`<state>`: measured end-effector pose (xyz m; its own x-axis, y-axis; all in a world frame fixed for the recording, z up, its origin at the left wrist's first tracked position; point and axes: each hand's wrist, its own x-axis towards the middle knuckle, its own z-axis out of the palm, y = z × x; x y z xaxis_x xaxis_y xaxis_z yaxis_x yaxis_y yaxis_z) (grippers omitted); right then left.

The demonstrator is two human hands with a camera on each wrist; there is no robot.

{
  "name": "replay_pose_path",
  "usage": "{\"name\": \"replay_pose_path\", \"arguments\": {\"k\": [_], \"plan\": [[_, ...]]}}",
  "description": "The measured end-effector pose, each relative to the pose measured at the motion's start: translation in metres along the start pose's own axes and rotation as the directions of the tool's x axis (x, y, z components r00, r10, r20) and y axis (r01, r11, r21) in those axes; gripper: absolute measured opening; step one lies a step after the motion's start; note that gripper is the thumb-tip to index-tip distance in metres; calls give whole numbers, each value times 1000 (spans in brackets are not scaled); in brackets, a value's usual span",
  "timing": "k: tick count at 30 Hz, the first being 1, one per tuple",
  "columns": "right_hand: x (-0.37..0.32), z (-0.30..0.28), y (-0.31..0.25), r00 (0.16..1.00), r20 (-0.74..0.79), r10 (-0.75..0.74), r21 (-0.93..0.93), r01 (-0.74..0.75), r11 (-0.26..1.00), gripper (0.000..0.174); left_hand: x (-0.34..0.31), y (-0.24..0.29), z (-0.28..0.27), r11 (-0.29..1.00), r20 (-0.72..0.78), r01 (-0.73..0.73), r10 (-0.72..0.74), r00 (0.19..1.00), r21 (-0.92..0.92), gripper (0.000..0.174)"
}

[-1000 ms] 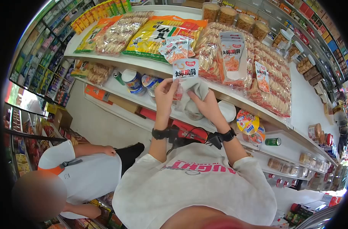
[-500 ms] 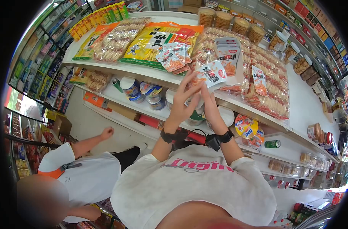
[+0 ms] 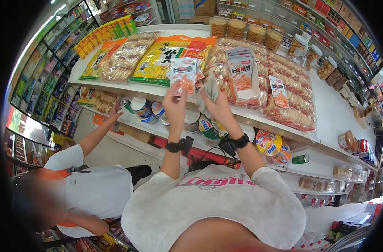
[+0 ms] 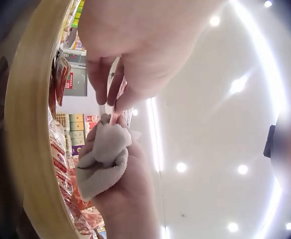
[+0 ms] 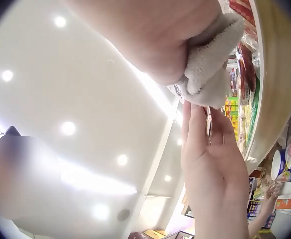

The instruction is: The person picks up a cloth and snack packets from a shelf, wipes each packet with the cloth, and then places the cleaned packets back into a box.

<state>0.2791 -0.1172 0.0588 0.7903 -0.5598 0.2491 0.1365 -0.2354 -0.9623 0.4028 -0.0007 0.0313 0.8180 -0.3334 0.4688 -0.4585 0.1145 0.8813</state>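
My left hand pinches a snack packet with orange and white print. It overlaps the small pile of matching packets at the counter's front edge. In the left wrist view, fingers and thumb come together on the packet, seen edge-on. My right hand grips a bunched grey cloth just to the right, in front of the bagged crackers. The fluffy cloth shows folded in the palm in the right wrist view, near the left hand's fingertips.
An open display box of similar packets sits on bagged crackers, with a single packet beside it. A yellow snack bag lies left. Noodle tubs stand on the shelf below. Another person is at left, one arm toward that shelf.
The packet, first against the cloth, was tilted to the right between both hands, then moved left over the small pile. The hands have parted somewhat. The other person's arm has reached toward the lower shelf.
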Motion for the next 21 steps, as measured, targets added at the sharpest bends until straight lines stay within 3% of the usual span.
{"name": "replay_pose_path", "arguments": {"k": [2,3,5,6,7,9,10,13,14,17,18,21], "plan": [[-13,-6,-11,998,52,34,-13,-33,999,32,22,-24,8,998,-34,55,-55,998,5,43],[-19,-8,-16,996,83,12,-10,-11,1000,31,32,-31,15,979,-34,-4,11,999,205,43],[-33,-14,-25,991,124,-55,-19,58,998,28,44,-40,28,813,2,-118,142,990,569,41],[-39,-21,-31,985,132,-107,-33,112,993,27,44,-54,29,789,39,-233,257,966,568,44],[-42,-27,-34,977,139,-161,-48,169,984,26,46,-68,29,740,27,-258,309,951,621,44],[-46,-44,-37,976,14,-216,-102,217,971,24,45,-85,35,639,13,-298,410,912,709,43],[-47,-53,-39,969,-51,-241,-138,232,963,23,42,-68,39,672,-19,-286,408,913,683,35],[-44,-79,-42,899,-438,-28,49,55,997,26,36,-27,50,911,-62,-305,334,941,277,28],[-38,-88,-38,832,-530,-165,-13,186,982,24,37,-31,55,929,20,-312,314,949,199,25],[-23,-115,-26,812,-499,-304,-316,156,936,20,22,17,74,990,305,0,43,951,-141,27],[-22,-117,-42,852,-395,-343,-437,154,886,26,14,27,84,980,305,-26,87,948,-199,31],[7,-123,-46,780,-48,-624,-723,404,561,39,6,36,100,935,264,-342,355,897,-96,38]]}}
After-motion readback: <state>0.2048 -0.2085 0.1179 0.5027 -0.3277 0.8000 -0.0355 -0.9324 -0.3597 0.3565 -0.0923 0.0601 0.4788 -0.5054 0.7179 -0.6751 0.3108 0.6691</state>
